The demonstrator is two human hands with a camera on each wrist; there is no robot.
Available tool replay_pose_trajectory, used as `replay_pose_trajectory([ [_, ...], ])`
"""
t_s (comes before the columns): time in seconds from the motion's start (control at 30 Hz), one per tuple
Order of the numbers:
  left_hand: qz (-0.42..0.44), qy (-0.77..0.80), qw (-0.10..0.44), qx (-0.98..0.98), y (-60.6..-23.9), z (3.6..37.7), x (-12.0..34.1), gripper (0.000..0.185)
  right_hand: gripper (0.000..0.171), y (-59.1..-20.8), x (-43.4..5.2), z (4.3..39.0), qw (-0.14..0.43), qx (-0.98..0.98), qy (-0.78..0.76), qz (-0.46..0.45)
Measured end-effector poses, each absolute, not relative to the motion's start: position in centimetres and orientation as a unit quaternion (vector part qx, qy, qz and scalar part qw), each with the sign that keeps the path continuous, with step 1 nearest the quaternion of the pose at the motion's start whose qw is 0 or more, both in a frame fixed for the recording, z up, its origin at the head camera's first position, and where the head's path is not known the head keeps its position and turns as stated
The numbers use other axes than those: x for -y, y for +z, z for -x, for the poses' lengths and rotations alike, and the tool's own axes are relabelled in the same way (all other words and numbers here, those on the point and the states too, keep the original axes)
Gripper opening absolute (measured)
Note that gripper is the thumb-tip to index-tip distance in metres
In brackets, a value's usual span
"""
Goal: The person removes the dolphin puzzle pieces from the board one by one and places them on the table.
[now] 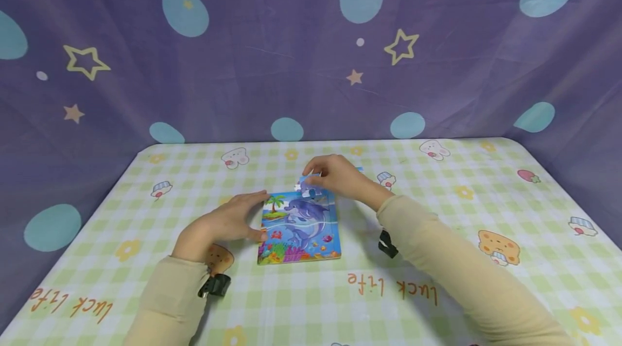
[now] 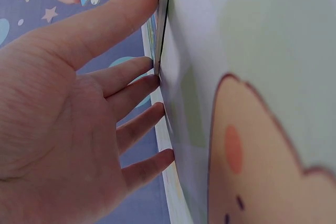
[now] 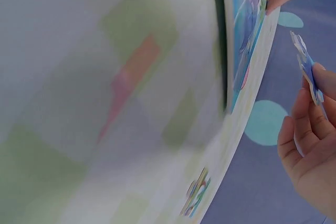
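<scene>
Right hand [image 1: 340, 177] pinching a puzzle piece [image 1: 309, 185] just above the puzzle board's [image 1: 300, 227] far edge; left hand [image 1: 228, 222] flat-fingered, bracing the board's left side on the desk [image 1: 437, 216].

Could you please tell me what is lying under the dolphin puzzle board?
The dolphin puzzle board lies flat on the checked tablecloth. Whatever sits directly beneath it is covered. The left hand touches its left edge.

Left hand [image 1: 221, 224]: palm down, fingers [image 2: 137, 87] straight and spread, tips pressed against an edge, thumb out along the near side.
Right hand [image 1: 340, 176]: raised, fingers [image 3: 302, 129] curled, pinching a small flat piece between thumb and fingertips.
Arms: both in beige sleeves, reaching forward; dark strap at each wrist.
</scene>
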State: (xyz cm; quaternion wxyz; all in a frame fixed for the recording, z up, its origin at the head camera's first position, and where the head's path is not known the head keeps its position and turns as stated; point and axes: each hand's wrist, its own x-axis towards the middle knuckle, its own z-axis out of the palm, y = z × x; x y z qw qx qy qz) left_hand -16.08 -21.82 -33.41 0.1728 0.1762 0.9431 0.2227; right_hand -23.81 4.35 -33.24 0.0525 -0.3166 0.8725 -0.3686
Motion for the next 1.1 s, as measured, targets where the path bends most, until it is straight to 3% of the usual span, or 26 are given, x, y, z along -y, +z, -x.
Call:
replay_pose_trajectory([
  [0.43,-0.178,0.224,0.174,-0.942,-33.4,16.1,21.9,0.093,0.012,-33.0,-7.6,24.6,0.031,-0.884,-0.365,0.291],
  [1.1,-0.181,0.223,0.176,-0.942,-33.4,16.2,21.9,0.092,0.012,-33.5,-14.1,25.5,0.047,-0.906,-0.347,0.238],
])
